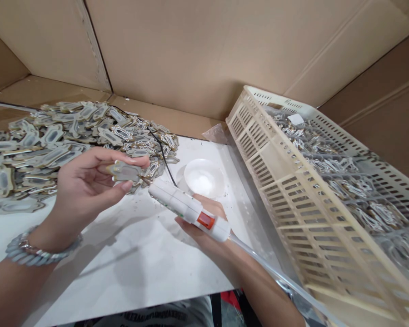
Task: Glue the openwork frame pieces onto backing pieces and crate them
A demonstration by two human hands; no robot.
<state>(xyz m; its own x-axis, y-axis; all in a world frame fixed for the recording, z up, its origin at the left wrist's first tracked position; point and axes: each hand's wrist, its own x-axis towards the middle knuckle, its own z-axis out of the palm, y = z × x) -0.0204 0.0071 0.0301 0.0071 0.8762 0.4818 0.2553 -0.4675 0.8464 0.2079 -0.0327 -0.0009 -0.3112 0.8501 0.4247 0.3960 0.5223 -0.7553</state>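
Observation:
Pinched between the thumb and fingers of my left hand (pixel 85 186) is a small ornate plaque (pixel 127 171), pale grey with a tan, scalloped edge. My right hand (pixel 204 222) is wrapped around a white hot glue gun (pixel 180 202) with an orange-red window on top. A clear glue stick (pixel 276 272) runs out of its back end over my right forearm. The gun's nozzle (pixel 145 180) points left and meets the right end of the plaque, or nearly so; I cannot tell whether they touch. My right fingers are partly hidden under the gun.
A heap of similar plaques (pixel 64 131) lies at the left and back. Behind the gun stands a white bowl (pixel 203 176). A black cord (pixel 166 161) crosses the heap. At the right, a cream plastic crate (pixel 276 177) holds white-edged pieces in rows. Cardboard walls (pixel 177 54) enclose the white tabletop.

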